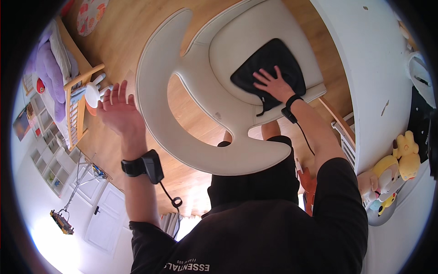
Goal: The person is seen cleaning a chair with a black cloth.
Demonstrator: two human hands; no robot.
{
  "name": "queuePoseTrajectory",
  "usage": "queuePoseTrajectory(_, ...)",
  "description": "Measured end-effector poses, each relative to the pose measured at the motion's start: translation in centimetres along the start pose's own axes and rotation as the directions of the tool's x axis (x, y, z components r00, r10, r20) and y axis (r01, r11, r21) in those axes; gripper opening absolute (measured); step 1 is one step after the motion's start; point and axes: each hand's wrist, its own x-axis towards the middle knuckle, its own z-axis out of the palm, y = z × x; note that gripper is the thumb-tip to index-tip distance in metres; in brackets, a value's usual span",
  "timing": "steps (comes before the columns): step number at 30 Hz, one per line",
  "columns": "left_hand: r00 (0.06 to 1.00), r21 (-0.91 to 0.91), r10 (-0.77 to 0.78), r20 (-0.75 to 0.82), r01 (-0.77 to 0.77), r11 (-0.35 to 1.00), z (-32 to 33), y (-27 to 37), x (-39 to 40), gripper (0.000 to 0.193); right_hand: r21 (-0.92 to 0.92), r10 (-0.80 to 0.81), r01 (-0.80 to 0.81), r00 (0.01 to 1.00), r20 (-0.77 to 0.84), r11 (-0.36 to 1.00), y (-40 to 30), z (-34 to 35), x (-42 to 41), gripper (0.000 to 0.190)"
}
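A white leather-like chair (202, 82) with a curved, cut-out backrest stands before me, its back toward my body. On its seat lies a flat black seat pad (289, 65), with a short dark strap hanging at the near edge. My right hand (275, 85) rests spread on this pad, fingers apart, not gripping it. To the left of the backrest, my left hand (119, 111) is raised with its palm showing and fingers apart. It holds nothing. Both wrists wear black strapped devices with cables.
A white desk (362, 51) curves along the right, with plush toys (405, 154) at its near end. A wooden bed (77, 89) with purple bedding stands at the left, near white cube shelves (56, 167) and a white door (106, 215). Wooden floor (116, 51) surrounds the chair.
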Motion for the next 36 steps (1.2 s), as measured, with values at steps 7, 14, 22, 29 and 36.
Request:
queuePoseTrajectory(7, 0.873, 0.808, 0.044, 0.486, -0.468, 0.357, -2.3, -3.7, 2.8, 0.043, -0.113, -0.367, 0.389, 0.913, 0.175, 0.914, -6.2, 0.0, 5.6, 0.039)
queuePoseTrajectory(14, 0.708, 0.703, 0.076, 0.702, -0.706, 0.087, -2.0, -3.9, 2.4, 0.046, 0.079, 0.055, -0.054, 0.998, -0.015, 0.995, -4.3, -4.2, 14.6, 0.056)
queuePoseTrajectory(22, 0.752, 0.748, 0.088, 0.653, -0.659, 0.075, -1.5, -3.9, 2.2, 0.047, 0.196, 0.684, -0.656, 0.710, -0.170, 0.729, 8.9, -4.8, 17.0, 0.057)
queuePoseTrajectory(29, 0.737, 0.727, 0.089, 0.670, -0.676, 0.117, -1.6, -3.9, 2.2, 0.045, -0.029, 0.424, -0.429, 0.900, -0.103, 0.903, 7.1, -2.6, 12.8, 0.056)
queuePoseTrajectory(36, 0.727, 0.720, 0.121, 0.676, -0.687, 0.104, -1.6, -3.8, 2.2, 0.045, 0.014, 0.068, -0.067, 0.997, -0.027, 0.998, -6.8, -2.8, 14.1, 0.043)
